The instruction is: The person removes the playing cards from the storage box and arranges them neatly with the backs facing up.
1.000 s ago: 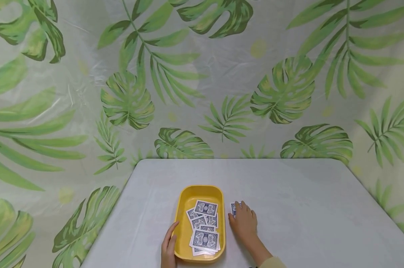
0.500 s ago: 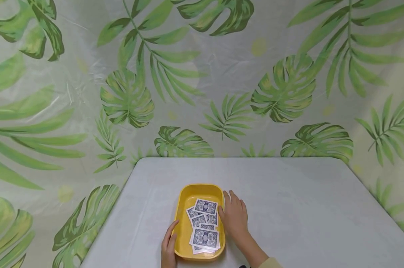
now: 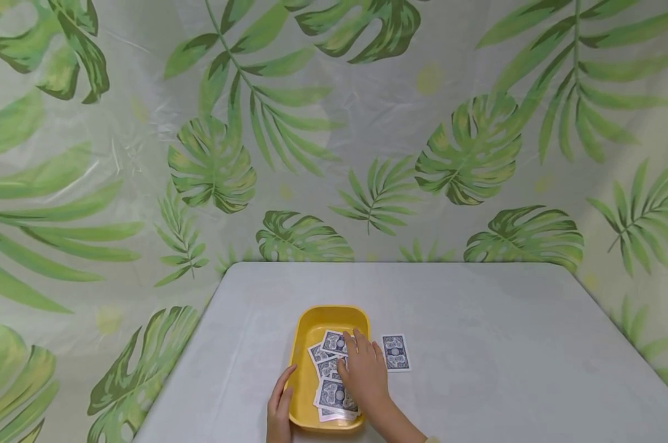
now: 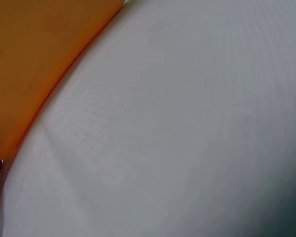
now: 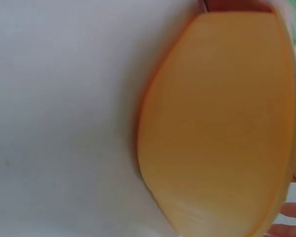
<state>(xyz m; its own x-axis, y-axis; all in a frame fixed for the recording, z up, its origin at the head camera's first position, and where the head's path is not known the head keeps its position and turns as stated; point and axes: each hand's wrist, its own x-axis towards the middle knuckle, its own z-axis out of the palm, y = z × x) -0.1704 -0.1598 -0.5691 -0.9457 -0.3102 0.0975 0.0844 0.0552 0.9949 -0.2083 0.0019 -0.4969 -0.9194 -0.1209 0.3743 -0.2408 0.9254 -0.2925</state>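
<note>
Left grip (image 3: 279, 407) touches the tray (image 3: 306, 387) at eight o'clock, likely steadying it, pinch unclear; right grip (image 3: 364, 372) spreads over cards (image 3: 335, 395); lone card (image 3: 396, 352) lies at three o'clock.

A tray (image 3: 302, 401) sits on a table (image 3: 511, 351), with a backdrop (image 3: 378, 129) behind. Overlapping cards (image 3: 334, 397) lie inside the tray. A person's left hand (image 3: 280, 409) is at its left side; the right hand (image 3: 365, 372) is above its right part. One single card (image 3: 396, 352) lies on the table, just right of the tray.
</note>
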